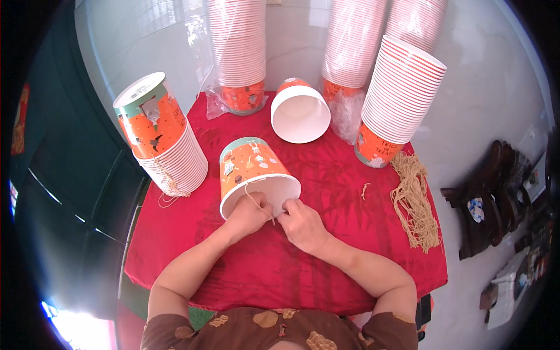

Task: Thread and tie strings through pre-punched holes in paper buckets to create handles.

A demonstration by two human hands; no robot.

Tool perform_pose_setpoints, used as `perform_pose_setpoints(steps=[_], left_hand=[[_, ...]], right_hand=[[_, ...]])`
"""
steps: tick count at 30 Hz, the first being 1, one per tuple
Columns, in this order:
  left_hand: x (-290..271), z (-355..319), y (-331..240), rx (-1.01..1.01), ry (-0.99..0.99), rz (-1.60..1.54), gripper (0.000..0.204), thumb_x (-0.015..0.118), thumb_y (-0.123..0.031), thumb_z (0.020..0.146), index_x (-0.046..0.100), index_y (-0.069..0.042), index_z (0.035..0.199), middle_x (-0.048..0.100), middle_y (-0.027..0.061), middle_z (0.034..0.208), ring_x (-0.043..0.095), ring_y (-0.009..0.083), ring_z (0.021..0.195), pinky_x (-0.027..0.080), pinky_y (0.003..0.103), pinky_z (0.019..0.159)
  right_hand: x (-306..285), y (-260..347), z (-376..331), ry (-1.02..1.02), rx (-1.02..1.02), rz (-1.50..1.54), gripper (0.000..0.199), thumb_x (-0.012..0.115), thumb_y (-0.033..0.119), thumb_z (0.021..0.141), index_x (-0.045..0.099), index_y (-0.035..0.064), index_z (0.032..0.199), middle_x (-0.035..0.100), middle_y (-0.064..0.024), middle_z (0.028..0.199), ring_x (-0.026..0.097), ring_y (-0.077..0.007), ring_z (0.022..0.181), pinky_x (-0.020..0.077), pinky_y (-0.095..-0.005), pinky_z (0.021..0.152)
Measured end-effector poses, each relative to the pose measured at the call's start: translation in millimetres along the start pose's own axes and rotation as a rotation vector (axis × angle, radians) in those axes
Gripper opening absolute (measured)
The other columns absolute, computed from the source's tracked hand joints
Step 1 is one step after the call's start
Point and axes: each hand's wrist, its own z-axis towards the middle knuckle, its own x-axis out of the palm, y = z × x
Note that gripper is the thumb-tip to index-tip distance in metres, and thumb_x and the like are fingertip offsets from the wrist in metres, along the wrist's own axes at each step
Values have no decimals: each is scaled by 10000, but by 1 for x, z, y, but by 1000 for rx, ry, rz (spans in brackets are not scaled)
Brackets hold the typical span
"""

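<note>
the left hand [252,211] reaches into the mouth of an orange paper bucket [255,158], fingers curled in close, a strand of tan cord [247,188] running from the upper rim down over it. the right hand [302,224] sits just beside it at the lower rim, fingertips drawn narrow; whether either hand pinches cord or rim, i cannot tell, as the fingertips are hidden.

the bucket lies tipped on its side on the red-covered worktop [344,251], its white mouth toward the person. the cord seems fixed at one side of the rim, with the other side apparently the part left to fasten.

to the left, an upside-down stack of nested buckets [172,154] has cords hanging at its lower rims, so these look like the finished ones. beyond the hands, a lone bucket [300,116] lies on its side with no cord visible. to the right stand an upright stack [402,90] and, near it, a bundle of cord [413,201], with plastic-wrapped stacks [236,46] behind. judging by those, much of the work remains.
</note>
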Motion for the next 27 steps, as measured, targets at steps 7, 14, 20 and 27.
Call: perform_pose_setpoints(steps=[7,14,20,27], left_hand=[[7,4,8,-86,138,-379,192,624,-163,892,604,-8,782,616,37,718,586,115,632,469,268,565],[6,3,0,-133,135,-464,167,600,-148,906,601,-14,807,620,53,710,564,110,579,437,248,513],[6,4,1,-159,150,-490,171,592,-149,908,593,-13,806,610,49,697,546,105,549,421,247,484],[10,3,4,-44,72,-253,196,575,-155,920,595,4,806,595,36,696,538,116,581,449,284,519]], right_hand=[[2,-3,-1,0,8,49,29,623,35,723,623,6,721,507,-136,841,582,-285,770,513,-378,628],[2,-4,-1,1,7,75,30,624,34,733,624,4,729,509,-139,854,582,-289,778,516,-382,638],[0,-3,0,20,4,70,37,617,33,740,641,6,751,511,-135,856,580,-287,784,510,-384,641],[1,-1,2,1,9,93,74,615,11,719,621,-17,788,525,-125,847,579,-288,787,495,-388,638]])
